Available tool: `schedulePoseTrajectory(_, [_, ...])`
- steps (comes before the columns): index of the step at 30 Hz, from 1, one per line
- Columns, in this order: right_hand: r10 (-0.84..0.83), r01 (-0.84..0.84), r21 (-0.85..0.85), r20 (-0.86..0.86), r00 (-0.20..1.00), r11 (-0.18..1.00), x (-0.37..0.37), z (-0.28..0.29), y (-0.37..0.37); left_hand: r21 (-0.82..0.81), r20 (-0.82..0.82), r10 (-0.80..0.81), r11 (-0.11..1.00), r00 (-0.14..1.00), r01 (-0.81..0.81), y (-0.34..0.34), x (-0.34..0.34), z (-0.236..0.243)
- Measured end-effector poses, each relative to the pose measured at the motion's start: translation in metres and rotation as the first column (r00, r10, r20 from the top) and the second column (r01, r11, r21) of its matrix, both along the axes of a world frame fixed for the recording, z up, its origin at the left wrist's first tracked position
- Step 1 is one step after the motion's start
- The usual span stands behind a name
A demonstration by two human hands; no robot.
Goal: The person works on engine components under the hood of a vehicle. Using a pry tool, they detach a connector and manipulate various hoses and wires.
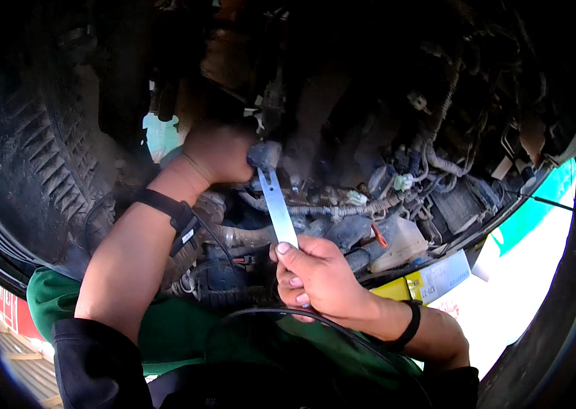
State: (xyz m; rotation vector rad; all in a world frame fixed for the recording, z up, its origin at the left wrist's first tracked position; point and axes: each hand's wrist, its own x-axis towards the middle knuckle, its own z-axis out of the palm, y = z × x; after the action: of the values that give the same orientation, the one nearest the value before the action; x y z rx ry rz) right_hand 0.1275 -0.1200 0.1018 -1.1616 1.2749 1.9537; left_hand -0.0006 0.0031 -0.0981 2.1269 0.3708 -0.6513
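My right hand (315, 276) is closed around the lower end of a flat silver metal bar (278, 208). The bar slants up and to the left, and its slotted far end meets a dark grey block-like part (265, 155) in the engine bay. My left hand (223, 151) is beside that part, on its left, with its fingers curled. It is blurred and shaded, and whatever it grips is hidden. Below the hands runs a ribbed wiring conduit (329, 210) with pale connectors.
A whitish plastic reservoir (400, 245) and an orange-red loop (379, 236) sit right of the bar. Farther right lies a yellow and white box (438, 278). Wiring harnesses (441, 163) hang at right; a ribbed dark panel (49, 157) fills the left. A black cable (288, 311) crosses near my right wrist.
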Motion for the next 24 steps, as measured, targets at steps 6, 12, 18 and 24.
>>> schedulePoseTrajectory(6, [0.339,-0.402,0.187,0.295,0.894,0.896,0.007,0.004,-0.013,0.003,-0.013,-0.016,1.000,1.000,0.016,-0.001,-0.002,-0.002])
schedulePoseTrajectory(12, [0.641,-0.804,0.173,0.519,0.566,0.570,0.037,-0.007,-0.021,0.039,0.134,0.057,0.997,0.989,-0.062,-0.002,-0.002,-0.004])
schedulePoseTrajectory(18, [0.743,-0.895,0.136,0.512,0.430,0.424,0.051,-0.015,-0.009,0.000,0.169,0.077,0.997,0.983,-0.078,-0.002,-0.003,-0.005])
schedulePoseTrajectory(24, [0.808,-0.960,0.107,0.521,0.276,0.259,0.054,-0.014,0.008,0.000,0.204,0.100,0.995,0.974,-0.102,0.000,-0.003,-0.004])
